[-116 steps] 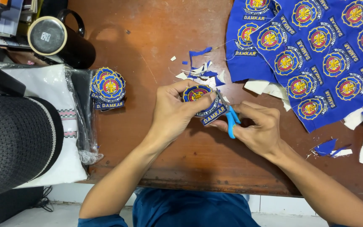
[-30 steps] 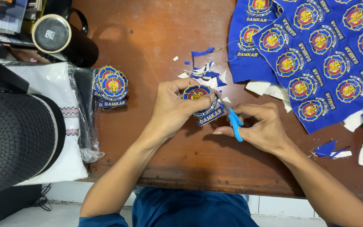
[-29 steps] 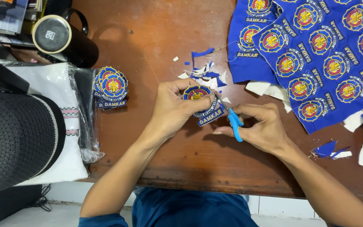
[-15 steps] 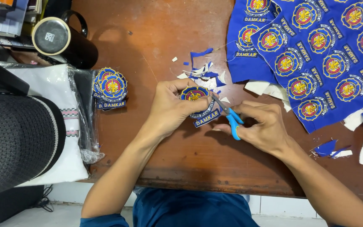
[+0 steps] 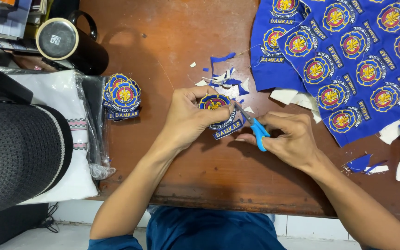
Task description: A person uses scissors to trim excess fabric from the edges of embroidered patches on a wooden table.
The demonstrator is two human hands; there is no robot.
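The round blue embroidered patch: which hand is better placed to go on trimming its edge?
Probably the right hand: it holds the blue-handled scissors at the round blue embroidered patch, which the left hand grips.

— What is held where on the wooden table (image 5: 172,51)?

— An embroidered patch (image 5: 218,113) is gripped in the left hand (image 5: 188,118), with scissors (image 5: 253,127) in the right hand (image 5: 290,139) just beside it — fabric offcuts (image 5: 225,81) behind.

— And at the sides?

— A stack of cut patches (image 5: 122,96) and a mug (image 5: 70,44) are placed left; the uncut patch sheet (image 5: 348,60) is spread right.
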